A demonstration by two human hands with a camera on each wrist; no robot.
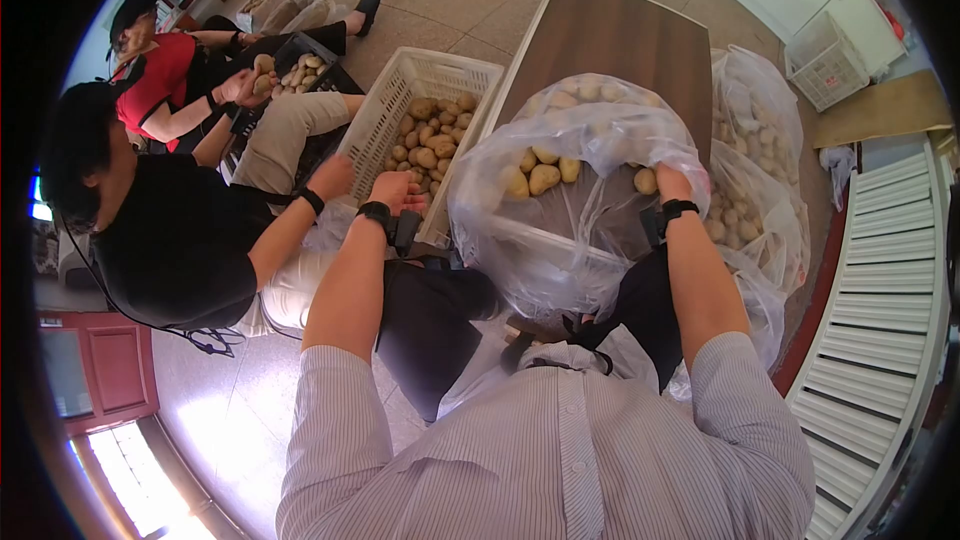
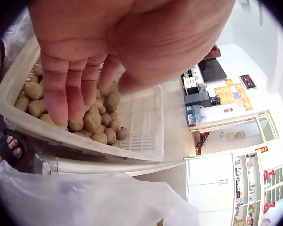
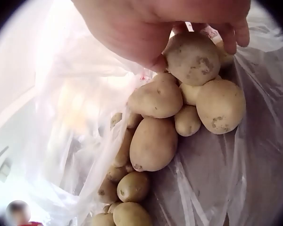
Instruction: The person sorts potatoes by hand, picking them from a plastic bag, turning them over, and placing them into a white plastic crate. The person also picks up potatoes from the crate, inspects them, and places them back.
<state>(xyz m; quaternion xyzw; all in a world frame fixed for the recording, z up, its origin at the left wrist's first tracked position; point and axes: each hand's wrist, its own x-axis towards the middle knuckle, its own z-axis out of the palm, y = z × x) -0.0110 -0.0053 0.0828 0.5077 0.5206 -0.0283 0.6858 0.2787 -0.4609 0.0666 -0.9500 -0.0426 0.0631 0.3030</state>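
My left hand is over the near end of the white crate of potatoes. In the left wrist view its fingers hang slightly bent above the potatoes, with nothing seen between them. At the right side of the clear plastic bag, my right hand pinches a potato. The right wrist view shows thumb and fingers round that potato, above other potatoes lying in the bag.
Left of the crate sits a person in black, beside another in red who holds a potato. A brown-topped table stands under the bag. More filled bags lie to the right, near a white radiator.
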